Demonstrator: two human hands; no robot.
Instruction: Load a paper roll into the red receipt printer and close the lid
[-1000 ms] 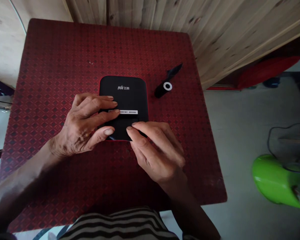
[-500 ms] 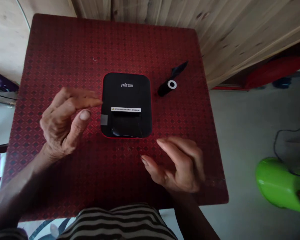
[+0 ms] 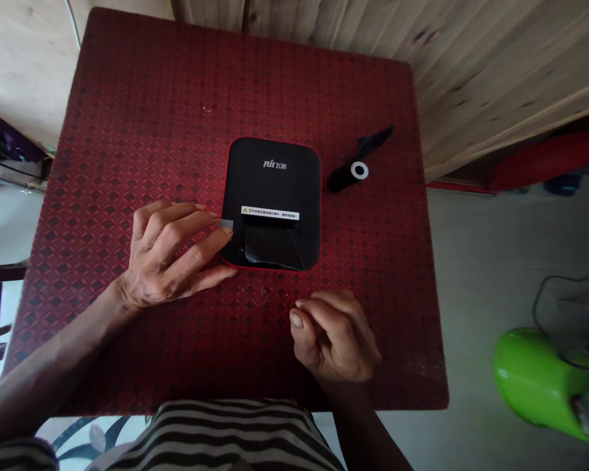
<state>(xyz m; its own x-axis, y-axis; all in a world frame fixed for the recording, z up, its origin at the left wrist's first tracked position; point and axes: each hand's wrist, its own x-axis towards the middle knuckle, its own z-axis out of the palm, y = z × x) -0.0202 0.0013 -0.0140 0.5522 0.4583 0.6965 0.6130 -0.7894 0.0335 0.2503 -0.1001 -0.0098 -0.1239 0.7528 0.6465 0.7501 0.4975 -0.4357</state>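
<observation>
A black receipt printer (image 3: 273,186) with a red edge and a white brand mark lies on the table. Across its top runs a white warning label (image 3: 269,213), and below that a sheet of glossy black material (image 3: 275,247) covers the front part. My left hand (image 3: 171,252) rests at the printer's left side with fingers stretched out; the index fingertip touches a grey patch near the edge, and the thumb lies by the front left corner. My right hand (image 3: 338,337) is loosely curled in front of the printer, thumb close to the index finger, nothing visible in it.
Right of the printer lies a black roll with a white end (image 3: 349,176), a dark strip (image 3: 375,140) behind it. The red patterned table (image 3: 142,131) meets a wooden wall (image 3: 471,65). A green bin (image 3: 535,373) stands on the floor at right.
My left hand has come down onto the printer's left edge. The fingers of my right hand have curled in toward the thumb. The whole view has shifted slightly.
</observation>
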